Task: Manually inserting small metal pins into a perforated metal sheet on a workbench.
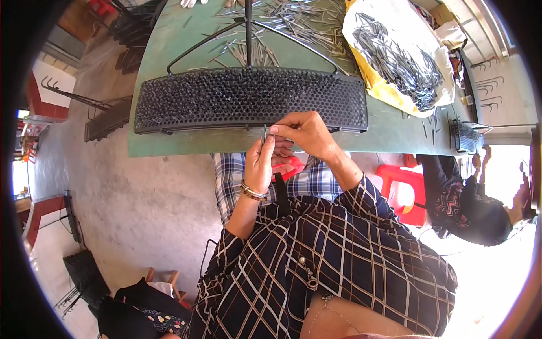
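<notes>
Just in front of the table edge my two hands meet. My left hand (260,165) pinches a thin metal pin (265,133) upright between thumb and fingers. My right hand (311,135) has its thumb and forefinger closed at the pin's upper end; whether it grips the pin too is hard to see. Right behind them lies a long black perforated metal rack (240,125) with a curved wire frame. Dark pins (209,99) fill many of its holes, densest at the left and middle, while bare holes show toward the right.
On the green table (186,42) lie scattered loose metal pins (307,25). A white and yellow sack (389,93) heaped with pins stands at the right. Co-workers (477,203) sit at the right and lower left. A red stool (398,195) is beside me.
</notes>
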### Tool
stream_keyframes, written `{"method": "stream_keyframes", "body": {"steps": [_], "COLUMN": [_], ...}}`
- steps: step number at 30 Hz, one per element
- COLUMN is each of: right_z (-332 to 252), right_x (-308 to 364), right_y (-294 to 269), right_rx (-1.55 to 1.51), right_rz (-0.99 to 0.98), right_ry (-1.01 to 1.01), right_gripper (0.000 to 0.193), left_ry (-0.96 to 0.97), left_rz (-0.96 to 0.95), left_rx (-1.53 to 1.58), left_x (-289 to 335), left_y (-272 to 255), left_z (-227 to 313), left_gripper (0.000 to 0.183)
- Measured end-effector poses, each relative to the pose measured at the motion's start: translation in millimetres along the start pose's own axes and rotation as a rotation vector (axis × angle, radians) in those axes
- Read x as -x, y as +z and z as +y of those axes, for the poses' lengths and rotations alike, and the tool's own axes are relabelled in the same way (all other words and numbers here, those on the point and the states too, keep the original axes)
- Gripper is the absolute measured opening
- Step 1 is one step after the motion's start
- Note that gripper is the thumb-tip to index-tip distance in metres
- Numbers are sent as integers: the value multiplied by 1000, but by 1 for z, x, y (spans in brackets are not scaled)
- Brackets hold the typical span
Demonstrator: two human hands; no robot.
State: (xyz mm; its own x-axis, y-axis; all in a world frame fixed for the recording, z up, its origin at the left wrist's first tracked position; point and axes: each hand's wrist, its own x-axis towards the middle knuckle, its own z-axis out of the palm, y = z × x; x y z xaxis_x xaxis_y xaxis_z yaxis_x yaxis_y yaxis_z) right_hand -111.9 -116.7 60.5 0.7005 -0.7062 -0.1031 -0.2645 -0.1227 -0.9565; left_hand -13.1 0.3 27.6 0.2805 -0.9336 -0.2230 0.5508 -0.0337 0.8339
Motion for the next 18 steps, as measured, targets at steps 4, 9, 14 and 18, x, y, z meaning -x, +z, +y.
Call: {"method": "stream_keyframes", "body": {"steps": [4,9,14,18], "right_z": [1,-1,-9,-12], "right_x": [0,2,-1,-17], "right_y": [-1,-4,-2,-2], "right_rx": [26,109,-3,116], "right_rz": [8,-18,67,201], "right_ry": [30,-45,-93,-170], "right_gripper": [20,20,19,16], "left_ry": [-20,-83,-73,-125], "left_rz": [53,25,3,27], "left_rx": [22,-108,-122,-112], "left_x": [-1,-5,-7,-4], "left_y": [1,-10,-15,-18], "left_z": [-5,-5,1,-3], "left_gripper": [37,37,40,44]}}
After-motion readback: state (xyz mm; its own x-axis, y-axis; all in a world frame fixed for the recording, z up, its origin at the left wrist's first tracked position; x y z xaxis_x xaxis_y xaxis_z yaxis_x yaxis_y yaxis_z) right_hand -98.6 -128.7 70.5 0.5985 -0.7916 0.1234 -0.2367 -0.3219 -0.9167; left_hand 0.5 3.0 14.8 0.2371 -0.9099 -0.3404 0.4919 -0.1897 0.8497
